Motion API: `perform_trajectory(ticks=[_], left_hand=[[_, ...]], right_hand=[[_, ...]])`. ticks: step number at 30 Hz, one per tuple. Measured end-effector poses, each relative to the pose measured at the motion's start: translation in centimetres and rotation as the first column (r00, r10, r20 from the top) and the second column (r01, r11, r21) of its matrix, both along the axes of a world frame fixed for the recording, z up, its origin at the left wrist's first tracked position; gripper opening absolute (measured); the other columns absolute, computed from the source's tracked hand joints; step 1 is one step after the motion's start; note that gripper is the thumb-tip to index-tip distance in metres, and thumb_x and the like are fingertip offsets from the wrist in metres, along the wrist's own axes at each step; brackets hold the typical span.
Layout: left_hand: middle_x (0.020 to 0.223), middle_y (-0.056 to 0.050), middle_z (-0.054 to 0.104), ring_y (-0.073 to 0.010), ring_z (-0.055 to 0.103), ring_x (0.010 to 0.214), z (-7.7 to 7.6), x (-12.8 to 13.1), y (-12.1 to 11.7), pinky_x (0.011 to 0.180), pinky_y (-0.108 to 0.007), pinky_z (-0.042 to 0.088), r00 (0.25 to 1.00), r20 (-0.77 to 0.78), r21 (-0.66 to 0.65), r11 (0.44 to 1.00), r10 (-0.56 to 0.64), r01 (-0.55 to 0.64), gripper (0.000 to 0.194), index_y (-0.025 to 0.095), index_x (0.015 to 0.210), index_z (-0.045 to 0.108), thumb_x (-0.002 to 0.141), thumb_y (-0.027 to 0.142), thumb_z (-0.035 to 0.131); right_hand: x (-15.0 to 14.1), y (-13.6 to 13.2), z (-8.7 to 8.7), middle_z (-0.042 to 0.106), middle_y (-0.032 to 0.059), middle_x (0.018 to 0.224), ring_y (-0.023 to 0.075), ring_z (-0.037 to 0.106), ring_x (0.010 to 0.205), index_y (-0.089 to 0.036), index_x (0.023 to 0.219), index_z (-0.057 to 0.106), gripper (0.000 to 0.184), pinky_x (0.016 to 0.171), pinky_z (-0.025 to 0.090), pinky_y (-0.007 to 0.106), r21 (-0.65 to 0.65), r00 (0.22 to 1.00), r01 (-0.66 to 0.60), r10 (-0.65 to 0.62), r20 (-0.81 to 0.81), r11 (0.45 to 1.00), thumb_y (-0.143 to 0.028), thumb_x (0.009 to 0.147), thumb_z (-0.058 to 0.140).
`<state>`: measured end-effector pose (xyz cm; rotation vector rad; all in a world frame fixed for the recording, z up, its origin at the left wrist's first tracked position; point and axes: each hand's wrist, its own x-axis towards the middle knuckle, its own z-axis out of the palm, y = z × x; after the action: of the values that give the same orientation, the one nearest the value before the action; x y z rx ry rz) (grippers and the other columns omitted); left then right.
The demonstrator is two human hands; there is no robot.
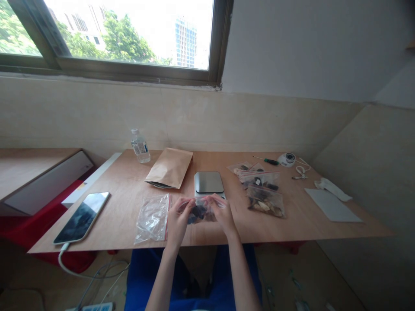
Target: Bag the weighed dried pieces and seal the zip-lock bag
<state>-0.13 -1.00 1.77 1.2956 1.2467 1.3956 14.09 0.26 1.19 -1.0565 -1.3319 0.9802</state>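
A clear zip bag with a red seal line and dark pieces inside is between my two hands at the table's front. My left hand pinches the left part of its top edge. My right hand pinches the same edge farther right. Just behind the bag is a small digital scale with a metal plate, its front partly hidden by the bag and hands. Left of my left hand lies a stack of flat clear zip bags, also with a red seal line.
Filled zip bags lie in a pile on the right. Behind them are a green screwdriver and a white dome camera. A brown paper pouch, a clear bottle and a plugged-in tablet-like device are on the left.
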Motion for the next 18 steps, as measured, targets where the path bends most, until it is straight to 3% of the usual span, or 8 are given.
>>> perform_trajectory(ticks=[4, 10, 15, 18], left_hand=[[0.054, 0.001, 0.055, -0.0115, 0.055, 0.051, -0.1, -0.2, 0.1, 0.048, -0.020, 0.043, 0.996, 0.052, -0.058, 0.996, 0.070, -0.067, 0.044, 0.016, 0.061, 0.057, 0.083, 0.053, 0.047], [0.048, 0.000, 0.056, -0.0140, 0.053, 0.046, -0.3, 0.0, 0.2, 0.049, -0.024, 0.043, 0.996, 0.015, -0.108, 0.990, 0.093, -0.091, 0.058, 0.017, 0.053, 0.058, 0.085, 0.060, 0.035], [0.063, -0.005, 0.067, -0.0176, 0.061, 0.063, -0.6, 0.1, 0.5, 0.062, -0.027, 0.047, 0.997, -0.054, -0.055, 0.997, 0.047, -0.050, 0.058, 0.016, 0.066, 0.068, 0.088, 0.056, 0.031], [0.072, -0.007, 0.069, -0.0178, 0.061, 0.065, -0.7, -0.3, 0.8, 0.063, -0.028, 0.047, 0.999, -0.042, -0.031, 0.999, 0.020, -0.022, 0.057, 0.015, 0.076, 0.070, 0.090, 0.052, 0.030]], right_hand=[[0.5, 0.2, -0.6, 0.063, 0.0023, 0.066, 0.0156, 0.059, 0.064, -0.017, 0.081, 0.067, 0.032, 0.062, 0.047, 0.026, -0.107, 0.994, -0.022, 0.010, -0.109, 0.994, -0.048, 0.079, 0.058], [1.1, 0.6, -1.0, 0.068, 0.0040, 0.066, 0.0163, 0.061, 0.062, -0.016, 0.088, 0.070, 0.037, 0.063, 0.047, 0.027, -0.106, 0.990, 0.084, -0.095, -0.103, 0.991, -0.049, 0.081, 0.056], [3.1, 0.9, -1.4, 0.069, 0.0046, 0.065, 0.0178, 0.064, 0.069, -0.015, 0.088, 0.070, 0.037, 0.073, 0.048, 0.030, -0.070, 0.967, 0.239, -0.244, -0.079, 0.969, -0.049, 0.080, 0.056], [5.7, 0.9, -1.7, 0.070, 0.0057, 0.070, 0.0197, 0.065, 0.071, -0.014, 0.092, 0.070, 0.039, 0.073, 0.048, 0.032, -0.064, 0.920, 0.385, -0.388, -0.048, 0.921, -0.049, 0.079, 0.057]])
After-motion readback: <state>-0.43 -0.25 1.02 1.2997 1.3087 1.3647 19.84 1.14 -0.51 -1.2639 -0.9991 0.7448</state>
